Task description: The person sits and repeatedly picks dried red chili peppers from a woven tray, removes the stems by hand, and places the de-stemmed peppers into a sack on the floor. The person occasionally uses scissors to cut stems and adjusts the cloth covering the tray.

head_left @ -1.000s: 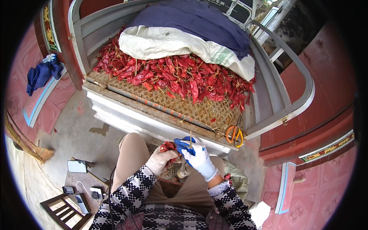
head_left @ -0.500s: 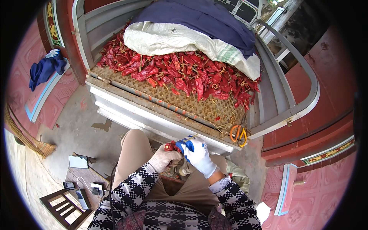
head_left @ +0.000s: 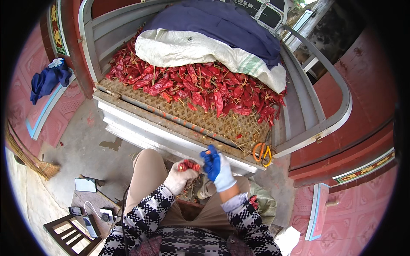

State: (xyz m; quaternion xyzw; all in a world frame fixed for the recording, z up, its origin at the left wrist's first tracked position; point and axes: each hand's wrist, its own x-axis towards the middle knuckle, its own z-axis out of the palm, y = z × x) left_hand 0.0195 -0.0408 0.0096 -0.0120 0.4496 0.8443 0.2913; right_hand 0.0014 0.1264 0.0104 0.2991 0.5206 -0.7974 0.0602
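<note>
Several dried red chili peppers (head_left: 188,165) are bunched in my left hand (head_left: 176,179), which wears a cream knit glove and is closed around them. My right hand (head_left: 218,170), in a white glove with a blue coated palm, is raised just to the right of the bunch and apart from it. Its fingers are curled together, with a small orange spot at the tips; what they hold, if anything, cannot be made out. Beyond both hands, a large heap of dried red chilies (head_left: 188,85) lies on the rusty truck bed (head_left: 171,104).
Orange-handled scissors (head_left: 262,154) lie at the bed's right edge. A white woven sack (head_left: 188,46) and dark blue cloth (head_left: 213,21) cover the heap. At left stand a small wooden table (head_left: 87,198) with a phone (head_left: 86,184), and a broom (head_left: 45,167). A pale sack (head_left: 262,200) sits by my right leg.
My right hand has pulled away from the chili bunch, turning its blue palm side into view. The left hand stays closed on the chilies. The view has shifted slightly.
</note>
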